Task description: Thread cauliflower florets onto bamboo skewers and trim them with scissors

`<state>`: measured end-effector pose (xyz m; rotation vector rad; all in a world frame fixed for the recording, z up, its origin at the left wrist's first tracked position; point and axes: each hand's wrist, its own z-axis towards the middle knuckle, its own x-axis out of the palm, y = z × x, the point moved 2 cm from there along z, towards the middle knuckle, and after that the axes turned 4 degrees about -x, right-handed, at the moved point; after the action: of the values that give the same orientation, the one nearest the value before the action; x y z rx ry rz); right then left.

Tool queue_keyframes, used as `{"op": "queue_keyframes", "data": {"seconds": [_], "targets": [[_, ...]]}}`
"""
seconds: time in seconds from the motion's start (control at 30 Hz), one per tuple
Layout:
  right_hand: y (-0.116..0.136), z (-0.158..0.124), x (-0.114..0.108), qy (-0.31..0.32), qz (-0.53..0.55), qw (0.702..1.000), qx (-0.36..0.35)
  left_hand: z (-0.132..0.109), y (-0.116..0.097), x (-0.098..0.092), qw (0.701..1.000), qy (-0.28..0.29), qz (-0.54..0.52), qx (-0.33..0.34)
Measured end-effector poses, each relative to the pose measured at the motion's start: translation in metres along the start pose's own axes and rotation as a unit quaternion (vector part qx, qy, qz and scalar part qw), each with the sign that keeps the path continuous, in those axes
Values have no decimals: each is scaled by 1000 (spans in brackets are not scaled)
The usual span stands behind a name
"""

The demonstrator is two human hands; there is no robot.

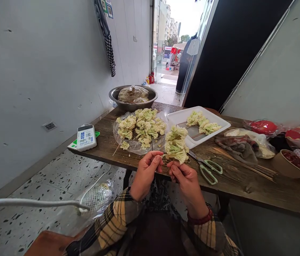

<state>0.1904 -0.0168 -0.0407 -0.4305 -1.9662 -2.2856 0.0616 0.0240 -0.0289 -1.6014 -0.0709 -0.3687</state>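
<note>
My right hand (pixel 184 176) pinches the lower end of a skewer of cauliflower (pixel 176 145), holding it upright above the table's near edge. To its left, my left hand (pixel 149 168) is closed in a pinch beside the lowest floret; a pale bit of stem shows at its fingertips, but what they grip is unclear. Loose cauliflower florets (pixel 150 128) are heaped on a clear plastic bag (pixel 139 148) behind my left hand, with thin sticks among them. Finished-looking cauliflower skewers (pixel 210 127) lie in a white tray (pixel 192 143). Green-handled scissors (pixel 210 167) rest right of my right hand.
Bare bamboo skewers (pixel 256 169) and a dark cloth (pixel 239 145) lie on the wooden table (pixel 235 177) at right, near a paper tub (pixel 290 165). A metal basin (pixel 115 96) stands at the back, a white payment box (pixel 86 138) at left. A white cable (pixel 32 203) crosses lower left.
</note>
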Motion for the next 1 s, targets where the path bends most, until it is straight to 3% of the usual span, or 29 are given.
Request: {"op": "queue_keyframes", "data": {"seconds": [0.63,1.0], "targets": [[-1,-3,-3,23,-48,998,-16,3,-2,2,1000,-12,-20,13],[-6,-2,-4,21,-8,1000,9,3,4,4,999,-9,-32,-3]]}}
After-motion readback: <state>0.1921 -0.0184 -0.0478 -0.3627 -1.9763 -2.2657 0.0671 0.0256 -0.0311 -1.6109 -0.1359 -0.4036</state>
